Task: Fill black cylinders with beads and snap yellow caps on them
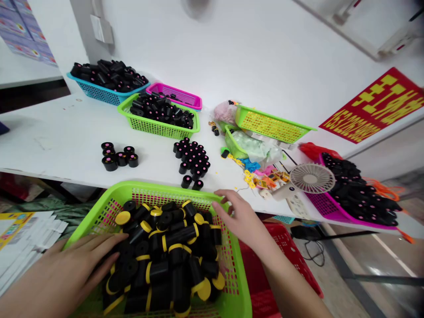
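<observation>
A light-green basket [132, 187] in front of me holds many black cylinders with yellow end caps [179, 236], lying in all directions. My left hand [82, 260] reaches over the basket's left side. Its fingers are stretched out, with the tips against black pieces at the left of the pile; nothing is visibly gripped. At the far right corner, my right hand [236, 216] hovers by the rim. Thumb and fingers are curved and apart, with no piece between them. Whether it touches the rim I cannot tell.
On the white table [66, 137] stand groups of short black cylinders [192, 157]. Behind are a blue basket [99, 92], a green basket [159, 128] and a pink basket [185, 97]. A small fan [311, 179] and a magenta basket [321, 205] are right. A red crate [285, 251] sits below.
</observation>
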Demonstrator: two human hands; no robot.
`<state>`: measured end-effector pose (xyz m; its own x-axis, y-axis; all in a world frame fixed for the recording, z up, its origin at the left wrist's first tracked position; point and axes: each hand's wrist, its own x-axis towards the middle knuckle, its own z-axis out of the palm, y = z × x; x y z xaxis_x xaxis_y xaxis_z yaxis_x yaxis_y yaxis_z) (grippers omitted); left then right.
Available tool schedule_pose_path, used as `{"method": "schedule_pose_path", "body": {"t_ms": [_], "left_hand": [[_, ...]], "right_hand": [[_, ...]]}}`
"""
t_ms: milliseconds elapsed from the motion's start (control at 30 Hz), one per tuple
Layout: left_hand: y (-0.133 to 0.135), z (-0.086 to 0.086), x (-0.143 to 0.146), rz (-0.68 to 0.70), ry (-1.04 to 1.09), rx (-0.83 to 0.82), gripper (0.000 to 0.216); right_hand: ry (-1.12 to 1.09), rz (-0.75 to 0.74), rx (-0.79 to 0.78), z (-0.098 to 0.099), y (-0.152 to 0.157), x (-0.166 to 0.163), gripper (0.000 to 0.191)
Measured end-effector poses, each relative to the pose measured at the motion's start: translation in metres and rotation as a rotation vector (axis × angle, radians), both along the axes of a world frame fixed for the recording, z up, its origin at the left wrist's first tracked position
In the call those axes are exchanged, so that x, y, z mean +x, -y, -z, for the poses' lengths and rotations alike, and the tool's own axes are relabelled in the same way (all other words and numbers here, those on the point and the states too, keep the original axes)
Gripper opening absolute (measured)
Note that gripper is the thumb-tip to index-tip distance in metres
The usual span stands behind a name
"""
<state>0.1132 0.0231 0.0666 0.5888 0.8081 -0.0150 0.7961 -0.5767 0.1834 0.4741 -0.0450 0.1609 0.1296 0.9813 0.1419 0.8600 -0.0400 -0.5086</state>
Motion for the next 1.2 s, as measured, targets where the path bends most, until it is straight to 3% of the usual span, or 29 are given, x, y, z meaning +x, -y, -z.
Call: {"method": "schedule_pose_path", "body": {"t_ms": [133,233,367,467,567,767,867,967,1067,1200], "left_hand": [[0.001,-0.002,0.001,0.029,-0.05,0.03,0.047],[0.001,-0.011,0.006,0.023,-0.045,0.017,0.047],[0.002,-0.026,0.011,0.01,-0.06,-0.026,0.045],[0.003,-0.033,0.013,0.028,-0.059,-0.031,0.043],[0.005,-0.035,0.013,0.042,-0.079,-0.033,0.042],[0.006,-0.038,0.015,0.021,-0.117,-0.057,0.043],[0.005,-0.038,0.015,0.025,-0.114,-0.061,0.043],[0.004,-0.034,0.014,0.025,-0.1,-0.063,0.045],[0.002,-0.026,0.011,0.003,-0.082,-0.056,0.046],[0.001,-0.011,0.006,-0.076,0.023,-0.053,0.042]], "right_hand": [[0.145,0.108,0.06,0.013,-0.035,0.036,0.025],[0.217,0.17,0.077,0.016,-0.077,0.068,0.022],[0.306,0.272,0.07,0.019,-0.15,0.11,0.038],[0.331,0.326,0.011,0.029,-0.192,0.128,0.037],[0.334,0.374,-0.023,0.044,-0.209,0.134,0.033],[0.252,0.422,0.019,0.058,-0.211,0.136,0.026],[0.153,0.425,0.081,0.05,-0.211,0.135,0.02],[0.034,0.418,0.178,0.036,-0.197,0.128,0.03],[-0.104,0.363,0.263,0.023,-0.156,0.106,0.035],[-0.264,0.214,0.326,0.011,-0.067,0.06,0.025]]}}
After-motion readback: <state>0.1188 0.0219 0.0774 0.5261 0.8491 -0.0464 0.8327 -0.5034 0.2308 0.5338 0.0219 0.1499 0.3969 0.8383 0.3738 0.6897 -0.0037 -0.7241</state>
